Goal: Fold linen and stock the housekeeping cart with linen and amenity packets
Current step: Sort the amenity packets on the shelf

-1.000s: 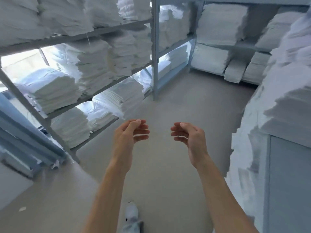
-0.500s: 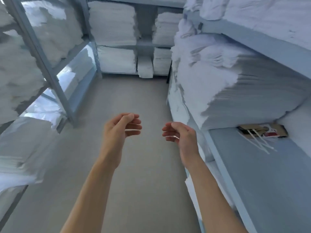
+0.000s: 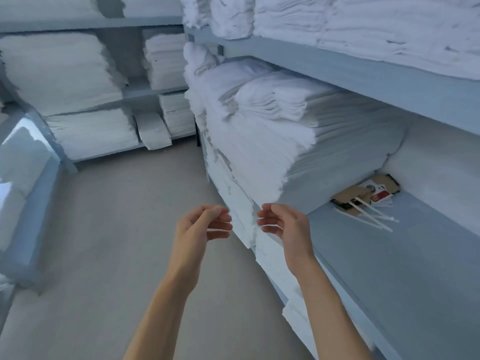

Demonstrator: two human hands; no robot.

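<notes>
Setting: linen store, grey floor (image 3: 109, 229), blue-grey shelving (image 3: 363, 81) packed with white folded linen on three sides.

Landmark: tall linen stack (image 3: 259, 141) on the middle shelf of the right-hand unit; all places below are given from it.

Hands: both are held out bare and empty, just below and in front of the stack's near corner. Left hand (image 3: 200, 229) and right hand (image 3: 285, 227) face each other, apart, touching nothing.

Fingers: on each hand they are loosely curled with small gaps between them, thumb resting near the forefinger; nothing is pinched or held.

Task's thing: the stack is seated at the shelf's front edge, its ragged layered edges turned toward the aisle. More linen is seen on the shelf above it and below it.

Orientation: sheets are laid flat; the stack's long axis is judged to run back into the shelf, away from the aisle.

Handling: the cloth is judged soft, limp and light singly, but heavy in bulk. A portion is best taken with flat palms above and beneath, near the front corners, so the folds are kept.

Beside the stack: brown cardboard packets (image 3: 363, 193) and white strips (image 3: 368, 214) are seen on the bare shelf board to its right.

Cart: none is in view.
</notes>
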